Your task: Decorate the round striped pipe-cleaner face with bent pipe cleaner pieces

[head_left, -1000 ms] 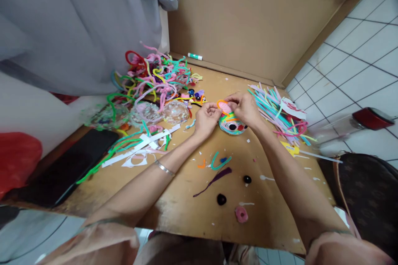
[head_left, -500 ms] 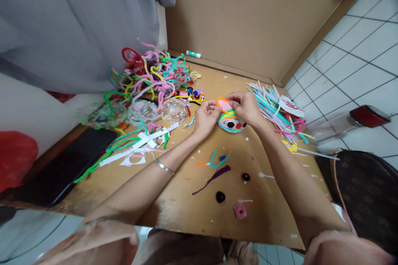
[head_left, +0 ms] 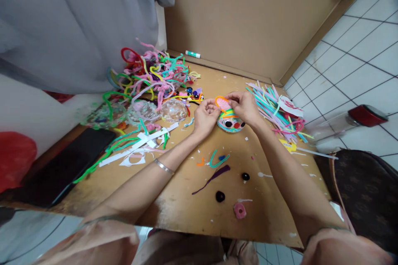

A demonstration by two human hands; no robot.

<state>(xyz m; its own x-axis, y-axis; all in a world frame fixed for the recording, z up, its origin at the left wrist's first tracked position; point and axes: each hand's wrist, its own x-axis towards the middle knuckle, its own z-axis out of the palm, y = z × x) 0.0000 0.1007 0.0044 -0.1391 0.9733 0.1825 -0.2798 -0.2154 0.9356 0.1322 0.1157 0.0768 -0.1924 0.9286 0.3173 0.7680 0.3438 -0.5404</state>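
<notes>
Two bare hands at a pink, ridged oval piece with a fuzzy orange rim [head_left: 222, 104], upright atop a rounded, multicoloured striped face [head_left: 230, 127] on the wooden table.
The right hand [head_left: 244, 107] pinches the oval's edge and partly overlaps the face, which has black disc eyes and a red nose; the left hand's [head_left: 205, 118] bent fingertips meet the opposite edge, though whether they clamp it I cannot tell. Red marks on a white paper wrapper [head_left: 290, 106] around fuzzy pastel stems [head_left: 266, 101] are unreadable, as is the green-and-white glue stick's [head_left: 192, 54] label. Clear domed plastic shells [head_left: 173, 110] and tangled fuzzy stems [head_left: 155, 74] crowd the left; a brown patterned handbag [head_left: 367, 190] sits right.
</notes>
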